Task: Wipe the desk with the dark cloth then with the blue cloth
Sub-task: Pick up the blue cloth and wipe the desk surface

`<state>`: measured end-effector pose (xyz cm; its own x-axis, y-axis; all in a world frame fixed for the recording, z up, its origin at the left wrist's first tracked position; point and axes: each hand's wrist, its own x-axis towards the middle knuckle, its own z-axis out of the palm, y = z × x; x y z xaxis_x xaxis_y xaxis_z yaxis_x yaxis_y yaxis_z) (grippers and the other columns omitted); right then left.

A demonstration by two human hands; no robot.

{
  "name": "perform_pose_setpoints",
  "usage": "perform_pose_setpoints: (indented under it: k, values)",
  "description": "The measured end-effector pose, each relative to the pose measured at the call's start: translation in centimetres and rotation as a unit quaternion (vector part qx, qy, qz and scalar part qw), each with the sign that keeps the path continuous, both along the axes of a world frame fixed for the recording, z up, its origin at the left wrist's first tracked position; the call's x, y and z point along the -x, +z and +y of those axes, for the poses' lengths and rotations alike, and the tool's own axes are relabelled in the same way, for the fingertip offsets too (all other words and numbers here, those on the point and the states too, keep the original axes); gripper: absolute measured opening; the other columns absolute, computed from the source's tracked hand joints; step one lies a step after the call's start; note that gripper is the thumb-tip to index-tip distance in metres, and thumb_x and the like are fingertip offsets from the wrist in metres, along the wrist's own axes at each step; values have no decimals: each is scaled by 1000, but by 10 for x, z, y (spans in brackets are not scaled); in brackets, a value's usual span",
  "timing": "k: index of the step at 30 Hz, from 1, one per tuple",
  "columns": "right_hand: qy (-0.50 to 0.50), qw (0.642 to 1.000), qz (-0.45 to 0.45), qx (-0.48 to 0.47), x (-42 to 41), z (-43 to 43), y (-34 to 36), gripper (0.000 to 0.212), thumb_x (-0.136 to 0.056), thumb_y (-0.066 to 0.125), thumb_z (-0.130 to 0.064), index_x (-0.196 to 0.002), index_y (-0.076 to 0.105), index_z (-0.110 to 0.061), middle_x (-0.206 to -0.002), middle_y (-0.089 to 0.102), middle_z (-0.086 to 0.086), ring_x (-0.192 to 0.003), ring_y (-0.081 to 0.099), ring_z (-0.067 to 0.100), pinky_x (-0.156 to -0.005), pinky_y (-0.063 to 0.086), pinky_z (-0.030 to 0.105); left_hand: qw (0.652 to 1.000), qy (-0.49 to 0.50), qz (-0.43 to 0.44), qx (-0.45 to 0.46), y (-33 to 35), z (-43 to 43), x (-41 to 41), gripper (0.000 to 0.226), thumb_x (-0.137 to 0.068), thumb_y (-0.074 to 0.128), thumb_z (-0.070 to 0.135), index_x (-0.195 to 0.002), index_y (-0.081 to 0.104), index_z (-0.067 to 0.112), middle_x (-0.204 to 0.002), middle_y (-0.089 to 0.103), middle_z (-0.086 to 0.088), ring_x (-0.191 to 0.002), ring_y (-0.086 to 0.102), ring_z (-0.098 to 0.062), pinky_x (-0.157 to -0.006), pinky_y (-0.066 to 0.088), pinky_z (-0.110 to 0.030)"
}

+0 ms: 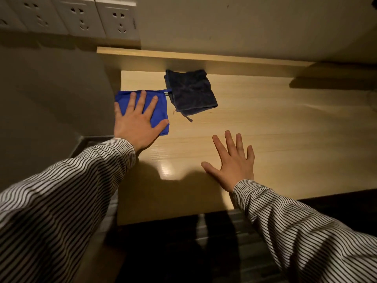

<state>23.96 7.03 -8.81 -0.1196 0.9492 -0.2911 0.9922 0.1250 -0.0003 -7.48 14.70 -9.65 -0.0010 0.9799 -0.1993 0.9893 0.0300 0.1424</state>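
A: From the head view, where do the cloths sit?

B: The blue cloth lies folded at the left edge of the worktop, left of centre in the frame. The dark cloth lies folded just right of it and a little higher in the picture, close under the raised back ledge. Their near corners look to be touching or nearly so; I cannot tell which.

A: And the hands?

B: The left hand lies flat on the blue cloth, fingers spread and pressing down, not pinching anything. The right hand is open in the lower middle of the frame, fingers spread, palm down over bare worktop. It holds nothing, and whether it touches the surface I cannot tell.

A: So how far along is the task?

B: Hard to be sure. The dark cloth sits unattended while a hand rests on the blue one, which would fit the dark-cloth wipe being finished and the blue-cloth pass being the step in hand. But it could equally be that nothing has been wiped yet; the surface shows only a glossy reflection near the lower middle, no clear wipe marks.

A: What remains, at the least?

B: By my judgement, wiping the worktop with the blue cloth.
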Motion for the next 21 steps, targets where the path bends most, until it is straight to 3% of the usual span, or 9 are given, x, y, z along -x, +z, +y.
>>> perform_pose_setpoints:
  k: [12, 21]
  values:
    - [12, 997, 60, -54, -6, -7, -11, 95, -81, 10, -96, -162, 0, -47, -174, -8, -4, -160, -12, 28, -123, -3, 64, 999, 42, 10, -4, 1, -147, -40, 85, -97, 10, 84, -168, -8, 41, -178, -13, 3, -164, -11, -24, -128, 0, -67]
    - [26, 995, 99, -21, -12, -6, -4, 96, -82, 13, -95, -163, 5, -45, -174, -8, -2, -159, -14, 30, -122, -6, 65, 998, 66, 5, 1, 0, -216, -62, 74, -103, 8, 71, -169, -4, 39, -178, -12, 4, -164, -12, -23, -130, -5, -58]
